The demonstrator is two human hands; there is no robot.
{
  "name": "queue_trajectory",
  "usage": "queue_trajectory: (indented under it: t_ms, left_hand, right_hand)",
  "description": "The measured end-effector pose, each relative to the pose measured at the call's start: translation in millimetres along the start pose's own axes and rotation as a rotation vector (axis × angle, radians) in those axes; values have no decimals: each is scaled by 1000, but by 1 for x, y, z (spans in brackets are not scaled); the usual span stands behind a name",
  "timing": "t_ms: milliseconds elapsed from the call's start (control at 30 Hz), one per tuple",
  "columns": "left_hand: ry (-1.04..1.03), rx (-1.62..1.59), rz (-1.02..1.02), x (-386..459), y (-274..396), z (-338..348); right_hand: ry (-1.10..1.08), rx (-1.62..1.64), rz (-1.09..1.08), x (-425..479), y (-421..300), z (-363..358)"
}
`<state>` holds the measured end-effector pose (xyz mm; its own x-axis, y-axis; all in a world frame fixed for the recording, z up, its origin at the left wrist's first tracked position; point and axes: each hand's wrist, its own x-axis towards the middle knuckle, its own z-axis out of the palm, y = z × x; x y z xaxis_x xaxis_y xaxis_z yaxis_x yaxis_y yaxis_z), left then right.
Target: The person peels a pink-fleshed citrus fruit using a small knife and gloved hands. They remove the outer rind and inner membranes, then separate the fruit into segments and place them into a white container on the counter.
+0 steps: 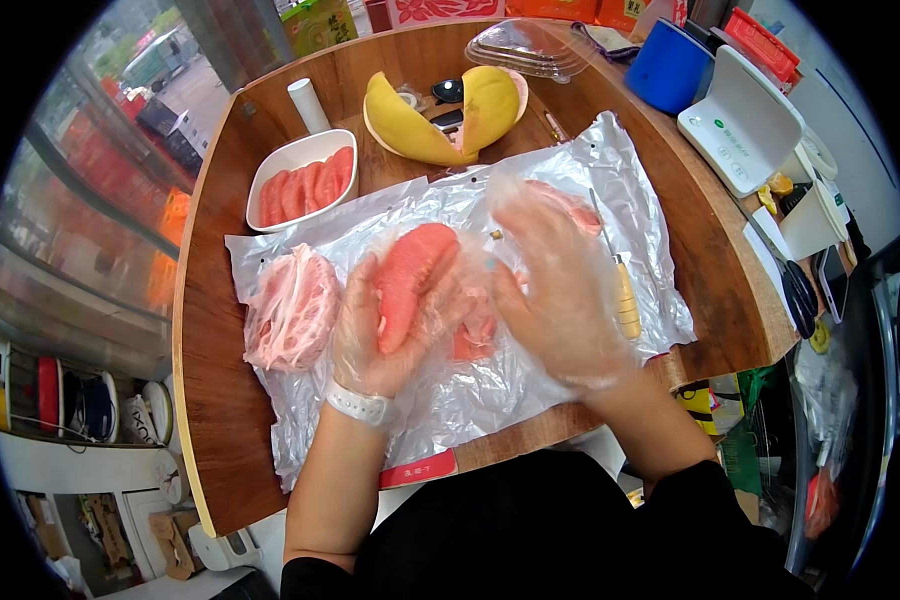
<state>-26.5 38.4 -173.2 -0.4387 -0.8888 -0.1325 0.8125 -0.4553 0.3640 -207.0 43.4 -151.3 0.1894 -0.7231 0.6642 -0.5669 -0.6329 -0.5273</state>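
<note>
My left hand (364, 356), in a clear plastic glove, cups a peeled red pomelo segment (416, 281) on its palm and fingers. Blurred by motion, my gloved right hand (562, 300) hovers to the right of it, fingers spread and nothing visible in them. Silvery plastic sheeting (487, 412) lies under both. To the left sits a chunk of peeled pomelo (292, 311) in pale membrane. Pulp and membrane scraps (476, 334) lie between my hands, partly hidden. Another pink piece (574, 206) lies behind the right hand, near a thin-bladed tool with a yellow wooden handle (626, 300).
A white tray (259, 206) holds several peeled segments at the back left, near a white cylinder (309, 107). Yellow pomelo rind (401, 124) and a clear plastic lid (529, 49) stand behind. Along the right are a blue container (667, 67), a white device (742, 120) and black-handled scissors (799, 300).
</note>
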Motion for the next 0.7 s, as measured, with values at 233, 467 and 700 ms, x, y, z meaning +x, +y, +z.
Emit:
queue_trajectory:
  t_ms: [233,467,700]
  left_hand:
    - [-38,-44,160,4,-8,1]
    - [-130,-223,170,3,-5,2]
    - [-85,-108,221,2,-9,7]
  right_hand:
    - [-184,36,-334,-21,-23,19]
    - [-167,-226,-134,-17,-17,15]
    - [-211,-154,-339,-18,-20,32]
